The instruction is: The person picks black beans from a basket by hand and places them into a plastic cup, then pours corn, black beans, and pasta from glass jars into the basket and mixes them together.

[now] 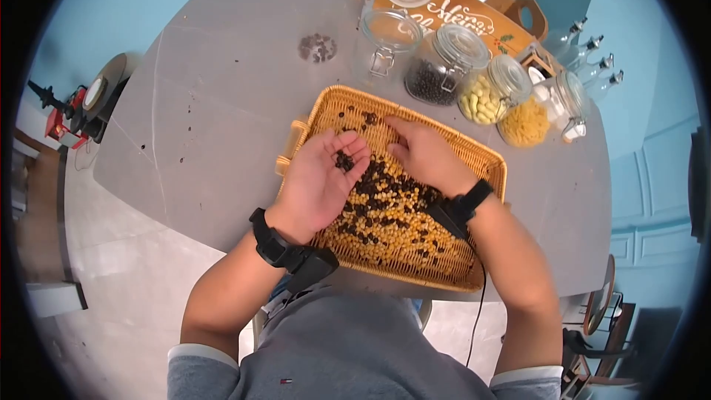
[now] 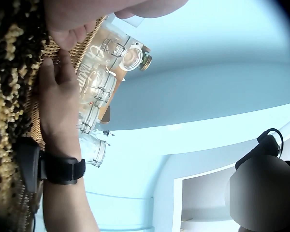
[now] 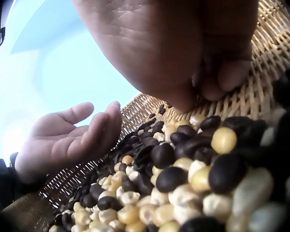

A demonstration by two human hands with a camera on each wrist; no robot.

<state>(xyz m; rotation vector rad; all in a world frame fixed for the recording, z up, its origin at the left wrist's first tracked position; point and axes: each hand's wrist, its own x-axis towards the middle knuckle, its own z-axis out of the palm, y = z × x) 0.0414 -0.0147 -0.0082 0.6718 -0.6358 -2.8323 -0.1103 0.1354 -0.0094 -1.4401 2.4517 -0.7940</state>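
Note:
A wicker basket [image 1: 495, 168] holds a mix of black beans [image 3: 171, 180] and pale yellow corn kernels [image 1: 404, 233]. My left hand [image 1: 317, 181] is held palm up over the basket's left side, fingers slightly bent, with several black beans [image 1: 344, 161] lying on it. In the right wrist view that left hand [image 3: 70, 140] shows above the heap, thumb apart from the fingers. My right hand [image 1: 429, 154] reaches palm down toward the far part of the basket, fingertips close to the bare weave near a few loose beans [image 1: 369, 118]. Index finger and thumb stand apart there.
Behind the basket stand several clip-top glass jars: one with its lid up [image 1: 385, 44], one of black beans [image 1: 432, 83], one of pale yellow pieces [image 1: 481, 100], one of pasta [image 1: 524, 124]. A wooden crate [image 1: 444, 11] is behind. Dark bits [image 1: 317, 48] cluster on the grey table [image 1: 222, 89].

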